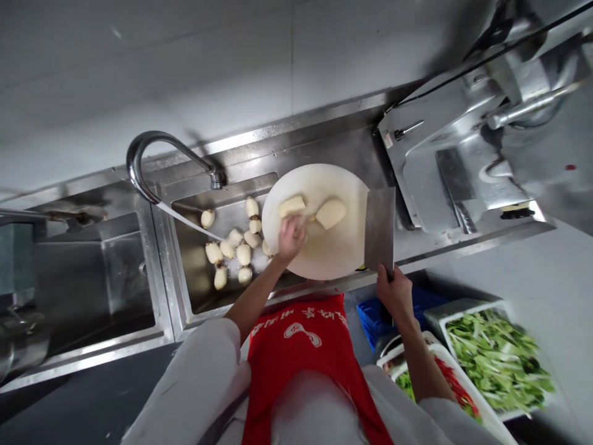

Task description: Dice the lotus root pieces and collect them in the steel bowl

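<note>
Board (343, 253) with root pieces (332, 214) — left hand (291, 238) there, hold unclear; right hand (395, 290) gripping cleaver (380, 228) at board's right; leftward, more roots (243, 254) — apparently uncut.

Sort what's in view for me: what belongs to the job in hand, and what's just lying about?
In use:
- cleaver, in the right hand
- round cutting board
- lotus root pieces, by the left hand
- lotus roots in the sink
- running faucet

Lying about:
- second cleaver
- leafy greens
- blue crate
</note>
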